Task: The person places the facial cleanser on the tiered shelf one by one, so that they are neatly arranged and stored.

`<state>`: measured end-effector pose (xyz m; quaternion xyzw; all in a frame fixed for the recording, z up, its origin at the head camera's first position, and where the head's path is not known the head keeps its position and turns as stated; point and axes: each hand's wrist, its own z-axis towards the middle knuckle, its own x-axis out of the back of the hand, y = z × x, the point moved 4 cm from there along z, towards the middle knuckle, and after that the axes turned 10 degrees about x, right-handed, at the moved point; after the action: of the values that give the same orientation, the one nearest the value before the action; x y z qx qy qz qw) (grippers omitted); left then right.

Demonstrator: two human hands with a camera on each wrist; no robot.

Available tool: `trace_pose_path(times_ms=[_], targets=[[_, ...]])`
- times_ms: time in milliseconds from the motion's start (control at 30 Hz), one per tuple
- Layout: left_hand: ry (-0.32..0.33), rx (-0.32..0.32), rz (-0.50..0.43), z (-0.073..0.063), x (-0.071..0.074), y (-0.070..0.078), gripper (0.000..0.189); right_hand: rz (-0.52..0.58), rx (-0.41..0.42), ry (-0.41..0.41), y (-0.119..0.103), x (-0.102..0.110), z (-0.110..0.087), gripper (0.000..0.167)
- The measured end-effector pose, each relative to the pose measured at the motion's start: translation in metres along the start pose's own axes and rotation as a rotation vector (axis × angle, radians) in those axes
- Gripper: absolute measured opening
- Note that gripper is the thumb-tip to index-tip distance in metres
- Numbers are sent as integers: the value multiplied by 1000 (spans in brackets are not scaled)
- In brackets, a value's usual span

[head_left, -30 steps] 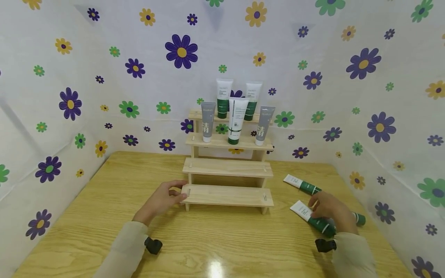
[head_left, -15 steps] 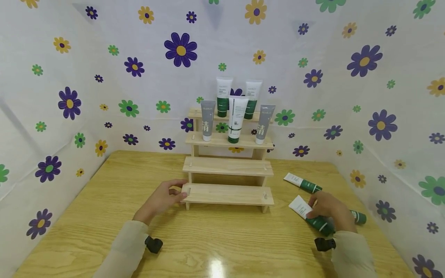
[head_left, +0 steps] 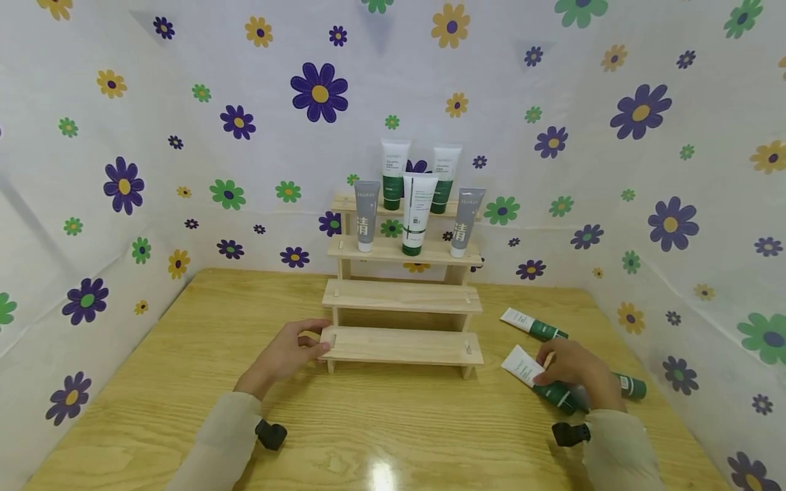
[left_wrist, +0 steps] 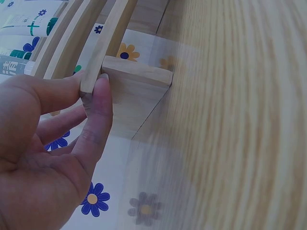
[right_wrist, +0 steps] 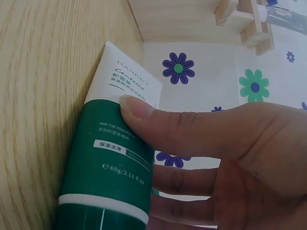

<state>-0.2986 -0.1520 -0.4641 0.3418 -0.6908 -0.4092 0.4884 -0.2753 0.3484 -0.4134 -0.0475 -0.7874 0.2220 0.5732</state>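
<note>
On the right side of the table, my right hand [head_left: 574, 365] grips a white and green squeeze tube [right_wrist: 108, 148], its thumb across the front and its fingers behind. The tube lies slanted, white end toward the rack, close over the tabletop. My left hand [head_left: 288, 351] pinches the left end of the lowest step of a wooden tiered rack [head_left: 402, 345]; in the left wrist view, thumb and forefinger [left_wrist: 98, 103] hold the board's corner. Two grey tubes and a white tube [head_left: 420, 211] stand on the rack's second-highest step. Behind them, two white and green tubes [head_left: 395, 174] stand on the top step.
Another white and green tube [head_left: 533, 324] lies on the table beyond my right hand. A further green-ended tube [head_left: 631, 386] lies partly hidden behind that hand. Flower-patterned cloth [head_left: 245, 170] walls the table [head_left: 368, 423] at the back and both sides.
My right hand has closed its grip on the tube and shifted it slightly left, toward the rack. The left hand stays at the rack's lowest step.
</note>
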Motion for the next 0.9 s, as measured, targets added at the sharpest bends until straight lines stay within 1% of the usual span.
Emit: trace_pose_path(times_ms=[133,300,467,600,700,900], targets=[[-2,0,3,0,-1,0,51,7,28,31,2,0,2,28],[6,14,9,1,-1,-2,51,32,22,64,1,3,2,31],[12,19,9,1,-1,-1,52,60,61,117,-4,8,2,35],[16,13,6,0,-2,1,51,54,95,166,-9,12,1,38],[18,14,9,-2,-2,3,51,36,119,199,-12,13,-1,36],[23,21,20,-2,-2,2,51,23,125,251,-20,17,-4,34]])
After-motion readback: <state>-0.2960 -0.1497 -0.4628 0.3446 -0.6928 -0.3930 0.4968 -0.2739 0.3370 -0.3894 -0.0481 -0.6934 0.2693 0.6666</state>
